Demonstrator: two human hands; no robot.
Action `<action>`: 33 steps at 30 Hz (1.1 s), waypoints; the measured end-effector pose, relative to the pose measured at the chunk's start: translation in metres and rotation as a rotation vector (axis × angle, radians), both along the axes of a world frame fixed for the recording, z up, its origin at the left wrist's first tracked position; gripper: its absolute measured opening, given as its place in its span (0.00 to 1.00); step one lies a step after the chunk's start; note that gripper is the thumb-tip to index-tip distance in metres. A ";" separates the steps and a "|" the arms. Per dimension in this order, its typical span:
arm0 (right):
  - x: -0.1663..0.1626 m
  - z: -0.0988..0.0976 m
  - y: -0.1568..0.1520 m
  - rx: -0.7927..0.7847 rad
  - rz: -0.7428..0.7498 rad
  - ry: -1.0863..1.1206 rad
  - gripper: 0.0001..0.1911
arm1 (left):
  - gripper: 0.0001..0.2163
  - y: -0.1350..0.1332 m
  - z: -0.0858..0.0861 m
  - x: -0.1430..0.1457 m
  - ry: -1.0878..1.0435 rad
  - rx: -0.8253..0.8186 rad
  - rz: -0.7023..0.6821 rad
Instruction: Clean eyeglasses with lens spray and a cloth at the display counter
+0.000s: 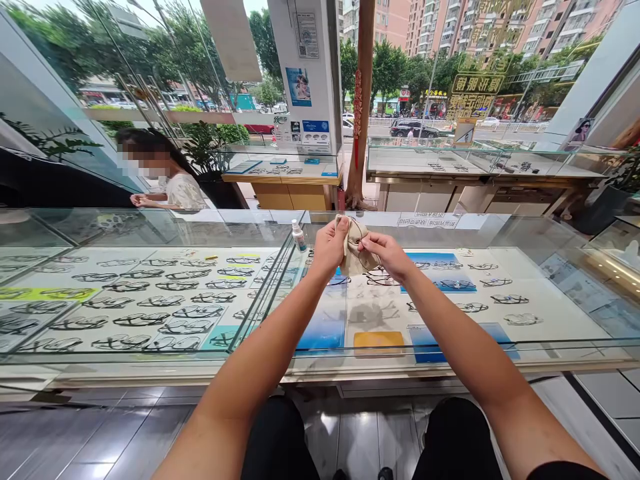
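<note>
My left hand is closed on a beige cloth, pinching it between thumb and fingers above the glass counter. A pair of thin dark-rimmed eyeglasses lies against the cloth, partly covered by it. With its fingertips my right hand pinches the eyeglasses on their right side. Both hands are close together, and the cloth hides part of the frame between them. A small white spray bottle stands on the glass, left of my left hand.
Beneath me runs a glass display counter with rows of eyeglasses inside. An orange-yellow case lies under the glass. Beyond the counter at left is a person. Other showcases line the window, beside a wooden post.
</note>
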State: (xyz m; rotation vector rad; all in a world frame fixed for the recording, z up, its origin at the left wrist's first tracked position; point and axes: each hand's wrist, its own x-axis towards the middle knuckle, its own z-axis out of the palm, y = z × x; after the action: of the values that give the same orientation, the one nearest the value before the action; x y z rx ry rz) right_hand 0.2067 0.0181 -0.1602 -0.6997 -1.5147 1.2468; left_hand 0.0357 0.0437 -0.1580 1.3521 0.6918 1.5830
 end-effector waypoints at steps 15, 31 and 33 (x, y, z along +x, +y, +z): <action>0.012 0.003 0.012 0.029 -0.190 0.174 0.25 | 0.19 0.007 0.016 -0.005 -0.340 -0.279 0.043; 0.020 0.004 0.019 0.025 -0.340 0.212 0.23 | 0.10 -0.012 0.021 -0.001 -0.175 -0.358 -0.138; 0.020 0.006 0.016 0.055 -0.346 0.182 0.23 | 0.10 -0.006 0.018 -0.002 -0.172 -0.313 -0.043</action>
State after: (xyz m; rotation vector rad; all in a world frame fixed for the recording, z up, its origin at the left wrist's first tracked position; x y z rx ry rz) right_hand 0.2269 0.0343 -0.1546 -0.7536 -1.2142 0.9752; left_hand 0.0342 0.0373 -0.1399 0.9845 0.7628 1.4656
